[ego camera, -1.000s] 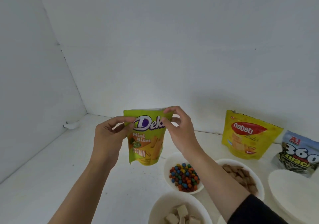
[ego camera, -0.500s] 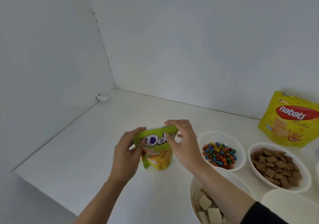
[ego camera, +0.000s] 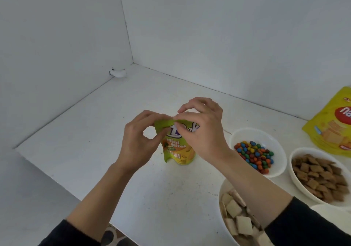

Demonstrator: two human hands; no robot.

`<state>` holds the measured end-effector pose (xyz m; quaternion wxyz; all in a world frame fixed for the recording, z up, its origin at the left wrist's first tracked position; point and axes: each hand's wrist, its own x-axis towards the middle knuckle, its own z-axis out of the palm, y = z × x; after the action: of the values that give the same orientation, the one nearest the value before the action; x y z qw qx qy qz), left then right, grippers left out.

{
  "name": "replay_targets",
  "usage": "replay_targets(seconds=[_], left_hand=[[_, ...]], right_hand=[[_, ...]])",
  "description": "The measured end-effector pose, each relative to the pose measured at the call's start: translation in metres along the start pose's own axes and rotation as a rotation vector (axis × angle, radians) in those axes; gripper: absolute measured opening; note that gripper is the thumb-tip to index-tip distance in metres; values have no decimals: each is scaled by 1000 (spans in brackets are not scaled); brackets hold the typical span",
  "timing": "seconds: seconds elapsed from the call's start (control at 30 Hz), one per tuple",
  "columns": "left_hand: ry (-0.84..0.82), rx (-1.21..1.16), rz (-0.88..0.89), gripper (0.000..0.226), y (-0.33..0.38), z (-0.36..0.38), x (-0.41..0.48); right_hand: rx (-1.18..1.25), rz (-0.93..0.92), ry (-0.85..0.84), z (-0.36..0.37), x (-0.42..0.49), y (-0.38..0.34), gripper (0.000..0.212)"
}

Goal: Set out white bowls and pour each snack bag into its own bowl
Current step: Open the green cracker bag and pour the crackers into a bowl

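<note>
A green Deka Mini Bites bag (ego camera: 178, 149) stands upright on the white table (ego camera: 95, 141), at its middle. My left hand (ego camera: 139, 141) pinches the bag's top left corner. My right hand (ego camera: 203, 132) pinches the top edge right beside it, covering part of the logo. To the right stand three white bowls: one with coloured candies (ego camera: 273, 143), one with brown pillow snacks (ego camera: 296, 160), and one with pale square biscuits (ego camera: 223, 194) under my right forearm.
A yellow Nabati bag (ego camera: 330, 124) leans against the back wall at the far right. The rim of another white bowl (ego camera: 332, 210) shows at the lower right. Walls close the table on the left and back. A small white object (ego camera: 118, 73) lies in the corner.
The green bag came down from mid-air onto the table. Both hands shifted to its top edge, closer together. The view tilted down and left, so the seed bag left the frame.
</note>
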<state>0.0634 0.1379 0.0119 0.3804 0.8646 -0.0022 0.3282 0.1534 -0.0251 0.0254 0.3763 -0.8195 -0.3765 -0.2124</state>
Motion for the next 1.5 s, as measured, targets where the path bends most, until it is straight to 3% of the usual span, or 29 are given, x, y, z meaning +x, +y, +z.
replay_targets(seconds=[0.2,0.33,0.53,0.73,0.93,1.03,1.13,1.2,1.33,1.5], left_hand=[[-101,23,107,19,-3,-13,13],[-154,36,120,17,-1,-16,15],[-498,-64,58,16,10,-30,43],[-725,-281,-186,12,12,-24,59],[-829,-347,-369,12,24,-16,62],[-762,-114,-306,13,32,-15,66],[-490,158,-268,20,40,-12,66],[-427,209,-267,21,47,-11,64],[-473,269,-246,21,61,-8,63],[-294,300,-217,20,65,-2,62]], right_hand=[[-79,-50,-19,-2,6,-5,3],[-88,-6,-131,-4,5,-3,6],[-167,-134,-203,-9,5,-2,7],[28,-64,-282,-22,2,10,5],[109,-54,-398,-37,-4,12,7],[93,-45,-451,-45,-3,11,9],[100,2,-454,-54,-7,14,9],[93,17,-442,-58,-11,14,8],[-4,-7,-451,-62,-13,11,14],[-114,-117,-339,-66,-19,13,11]])
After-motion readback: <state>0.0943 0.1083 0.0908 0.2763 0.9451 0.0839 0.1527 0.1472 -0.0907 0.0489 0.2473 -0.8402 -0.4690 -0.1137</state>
